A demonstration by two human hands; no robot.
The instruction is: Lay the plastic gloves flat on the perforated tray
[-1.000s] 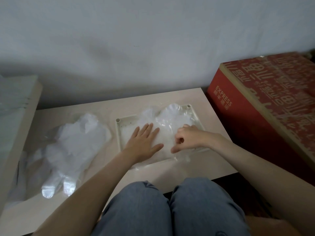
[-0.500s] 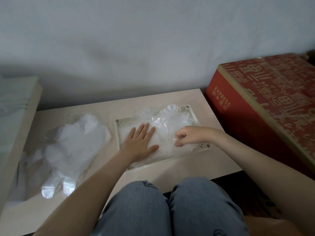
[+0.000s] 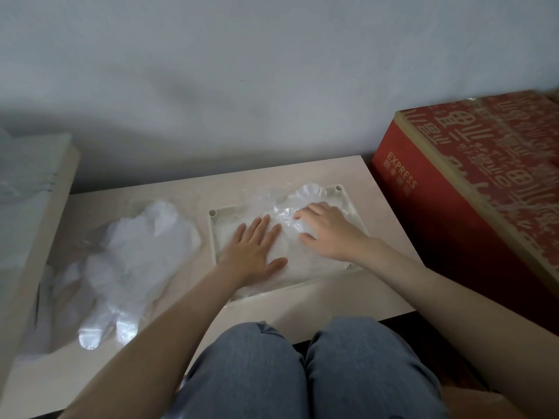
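Both palms flat, fingers straight: left hand [image 3: 257,249] & right hand [image 3: 328,229] press glove [image 3: 308,193] onto tray [image 3: 214,237]. Film looks v. thin, limp, slippery; prob. best to pin the cuff and smooth outward.

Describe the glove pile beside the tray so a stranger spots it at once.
Start at the pale table. Left of the tray lies a heap of gloves. Unlike the clear glove in the tray, it is bunched and milky white.

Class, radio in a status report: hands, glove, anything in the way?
Left hand, right hand flat on glove in tray. Far end wrinkled. Glove pile left of tray, not blocking.
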